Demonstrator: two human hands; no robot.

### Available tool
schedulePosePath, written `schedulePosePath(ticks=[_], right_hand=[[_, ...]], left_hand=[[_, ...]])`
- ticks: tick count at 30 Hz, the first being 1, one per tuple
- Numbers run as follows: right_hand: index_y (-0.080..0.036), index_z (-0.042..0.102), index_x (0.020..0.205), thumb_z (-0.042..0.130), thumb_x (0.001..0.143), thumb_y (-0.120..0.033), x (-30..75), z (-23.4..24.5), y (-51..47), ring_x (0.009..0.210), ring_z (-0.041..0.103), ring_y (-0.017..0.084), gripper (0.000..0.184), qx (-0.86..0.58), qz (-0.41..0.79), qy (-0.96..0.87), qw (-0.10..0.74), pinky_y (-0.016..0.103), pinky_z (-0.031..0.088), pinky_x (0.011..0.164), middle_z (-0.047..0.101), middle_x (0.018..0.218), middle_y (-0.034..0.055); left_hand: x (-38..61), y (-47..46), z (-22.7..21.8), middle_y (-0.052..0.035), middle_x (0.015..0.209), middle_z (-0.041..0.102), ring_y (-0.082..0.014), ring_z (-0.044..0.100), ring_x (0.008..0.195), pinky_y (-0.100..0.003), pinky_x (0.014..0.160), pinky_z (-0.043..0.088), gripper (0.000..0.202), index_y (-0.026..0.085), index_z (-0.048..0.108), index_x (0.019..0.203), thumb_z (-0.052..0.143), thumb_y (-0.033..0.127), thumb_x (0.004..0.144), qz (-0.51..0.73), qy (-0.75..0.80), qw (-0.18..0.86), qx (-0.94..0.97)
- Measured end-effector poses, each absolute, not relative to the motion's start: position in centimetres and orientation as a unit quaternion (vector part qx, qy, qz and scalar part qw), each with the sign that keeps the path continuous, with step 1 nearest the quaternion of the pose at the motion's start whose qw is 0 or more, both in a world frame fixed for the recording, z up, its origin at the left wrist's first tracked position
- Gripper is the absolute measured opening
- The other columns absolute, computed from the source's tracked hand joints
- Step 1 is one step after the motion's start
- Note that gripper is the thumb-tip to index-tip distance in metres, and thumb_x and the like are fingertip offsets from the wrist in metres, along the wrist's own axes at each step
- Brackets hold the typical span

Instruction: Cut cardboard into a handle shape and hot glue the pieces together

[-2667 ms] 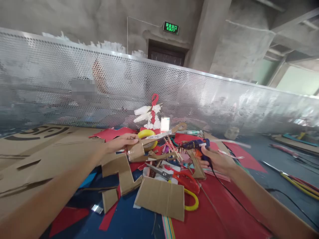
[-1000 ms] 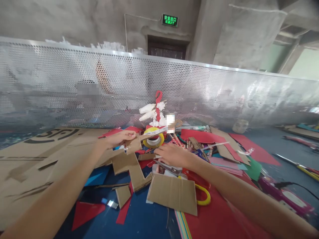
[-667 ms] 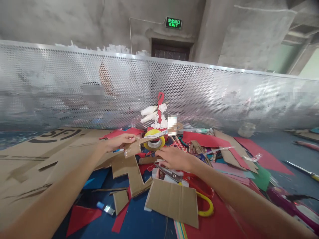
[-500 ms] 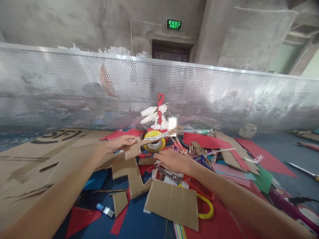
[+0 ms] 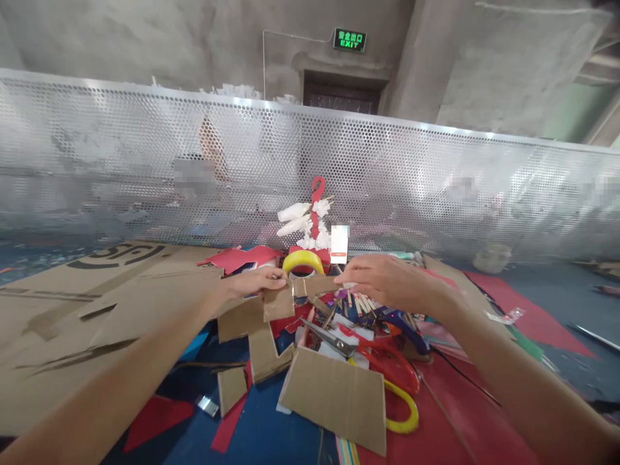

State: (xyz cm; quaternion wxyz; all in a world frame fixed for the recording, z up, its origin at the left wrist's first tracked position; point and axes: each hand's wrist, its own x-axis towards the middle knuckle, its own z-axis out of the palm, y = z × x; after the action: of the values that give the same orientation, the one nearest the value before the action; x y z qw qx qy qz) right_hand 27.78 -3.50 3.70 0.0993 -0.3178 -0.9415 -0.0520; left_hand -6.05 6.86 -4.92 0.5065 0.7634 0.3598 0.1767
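A cardboard piece (image 5: 278, 306) is pinched by my left hand (image 5: 256, 282), fingers closed at its upper edge. From that piece a narrow cardboard strip (image 5: 322, 285) runs to the right, with shiny clear tape where they meet. My right hand (image 5: 387, 276) has its fingertips closed on the strip's far end. Just behind the strip stands a yellow tape roll (image 5: 303, 260), its lower part hidden. Below my hands lie red-handled scissors (image 5: 394, 367) with their blades pointing left.
A flat cardboard rectangle (image 5: 339, 400) lies in front, partly over a yellow scissor handle (image 5: 409, 413). Large cardboard (image 5: 121, 323) covers the left. A glue gun (image 5: 404, 329) sits at right among scraps. Behind are white paper flowers (image 5: 310, 226), a phone (image 5: 339, 244) and a perforated metal screen (image 5: 387, 168).
My right hand has risen from beside the scissors to the cardboard strip's right end. The strip now lies lower, in front of the tape roll. The view has shifted slightly.
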Motion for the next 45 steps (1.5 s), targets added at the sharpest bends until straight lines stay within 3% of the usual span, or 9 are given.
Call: schedulePosePath(ticks=[11,18,24,27,32,35,38,45], right_hand=[[-0.028,0.070,0.125,0.055,0.100,-0.021,28.2,0.6,-0.9,0.095,0.063,0.020,0.030,-0.312,-0.134,-0.937,0.080,0.035,0.047,0.084,0.070,0.111,0.0058],[-0.026,0.072,0.122,0.051,0.101,-0.021,27.9,0.0,-0.6,0.096,0.064,0.021,0.029,-0.312,-0.099,-0.941,0.086,0.036,0.048,0.082,0.072,0.108,0.0063],[-0.027,0.070,0.125,0.058,0.100,-0.024,27.8,0.0,-0.4,0.104,0.064,0.024,0.028,-0.307,-0.119,-0.940,0.091,0.040,0.048,0.091,0.071,0.117,0.0075],[-0.027,0.066,0.131,0.062,0.098,-0.033,28.6,1.0,-0.4,0.117,0.061,0.027,0.033,-0.328,-0.108,-0.926,0.153,0.044,0.045,0.101,0.067,0.130,0.0084],[-0.029,0.055,0.141,0.063,0.094,-0.049,31.3,2.0,0.8,0.132,0.053,0.031,0.052,-0.456,0.046,-0.846,0.274,0.051,0.041,0.110,0.058,0.144,0.0101],[-0.025,0.057,0.138,0.059,0.095,-0.052,32.7,1.2,2.2,0.123,0.062,0.030,0.051,-0.459,0.255,-0.811,0.259,0.047,0.052,0.100,0.065,0.133,0.0129],[-0.022,0.064,0.131,0.061,0.093,-0.054,33.1,0.3,3.1,0.113,0.067,0.029,0.050,-0.453,0.374,-0.773,0.240,0.045,0.056,0.094,0.069,0.127,0.0132],[-0.018,0.063,0.127,0.076,0.085,-0.038,31.7,-0.7,3.7,0.107,0.070,0.024,0.048,-0.443,0.468,-0.730,0.225,0.038,0.058,0.091,0.071,0.124,0.0126]], left_hand=[[-4.5,6.1,-4.6,0.0025,0.073,0.042,-0.0134,0.039,0.063,-0.026,0.054,0.026,0.041,0.019,0.058,0.090,0.065,0.060,0.087,0.157,0.332,0.497,0.786],[-4.5,6.2,-4.4,0.0030,0.074,0.045,-0.0132,0.040,0.064,-0.026,0.058,0.029,0.041,0.019,0.058,0.088,0.066,0.059,0.087,0.159,0.319,0.493,0.794],[-4.8,7.0,-4.6,0.0006,0.083,0.055,-0.0163,0.052,0.075,-0.027,0.070,0.039,0.045,0.018,0.059,0.095,0.066,0.061,0.086,0.159,0.310,0.511,0.786],[-5.4,7.3,-4.0,-0.0006,0.087,0.056,-0.0172,0.054,0.080,-0.026,0.070,0.040,0.045,0.018,0.060,0.096,0.062,0.062,0.088,0.161,0.310,0.442,0.826],[-7.0,7.0,-1.9,-0.0014,0.090,0.060,-0.0176,0.057,0.076,-0.026,0.064,0.042,0.042,0.021,0.058,0.103,0.055,0.062,0.093,0.141,0.319,0.369,0.861],[-8.0,6.9,-0.9,-0.0013,0.085,0.060,-0.0184,0.057,0.074,-0.026,0.064,0.042,0.044,0.020,0.058,0.101,0.051,0.063,0.093,0.131,0.340,0.331,0.871],[-8.9,6.8,-0.1,-0.0017,0.087,0.060,-0.0188,0.056,0.078,-0.026,0.067,0.042,0.046,0.019,0.060,0.098,0.050,0.064,0.093,0.121,0.356,0.271,0.886],[-10.4,6.9,1.1,-0.0005,0.081,0.050,-0.0171,0.048,0.074,-0.026,0.066,0.039,0.045,0.019,0.055,0.084,0.049,0.063,0.092,0.076,0.384,0.228,0.891]])
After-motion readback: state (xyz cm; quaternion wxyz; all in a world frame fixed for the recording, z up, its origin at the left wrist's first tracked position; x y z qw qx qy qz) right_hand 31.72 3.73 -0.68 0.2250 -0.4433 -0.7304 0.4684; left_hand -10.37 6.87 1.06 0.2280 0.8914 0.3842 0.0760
